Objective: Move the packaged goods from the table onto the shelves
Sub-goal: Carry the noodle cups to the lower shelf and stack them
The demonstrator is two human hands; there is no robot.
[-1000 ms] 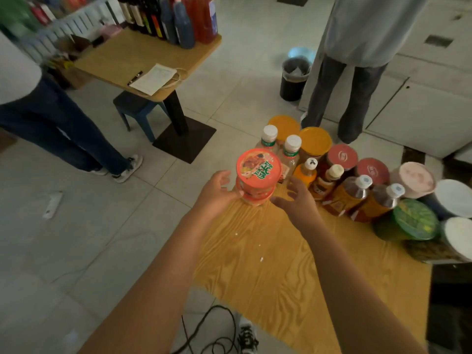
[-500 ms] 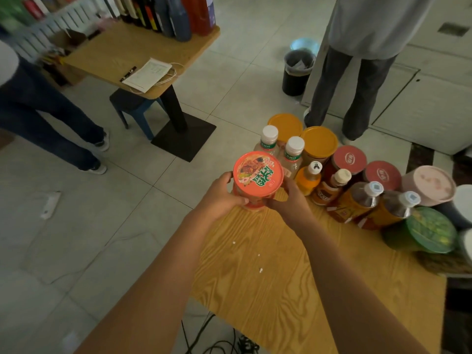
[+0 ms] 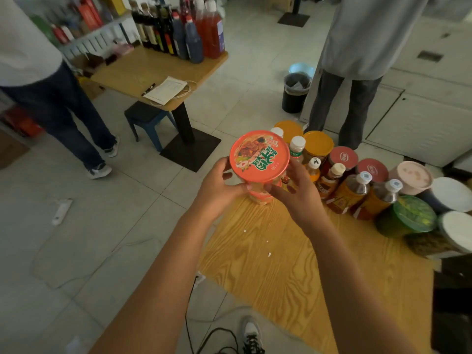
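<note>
Head view: you hold the noodle cup between your left hand and right hand, fingers curled round its lower wall, over the bench's far left corner. Carry it upright, squeeze the wall rather than the lid, and clear the bottles on the bench. The cup is a tapered tub; its orange-red lid has green lettering and a food picture.

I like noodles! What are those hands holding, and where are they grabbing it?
The orange noodle cup. The left hand and the right hand grip it by its opposite sides, just under the lid.
</note>
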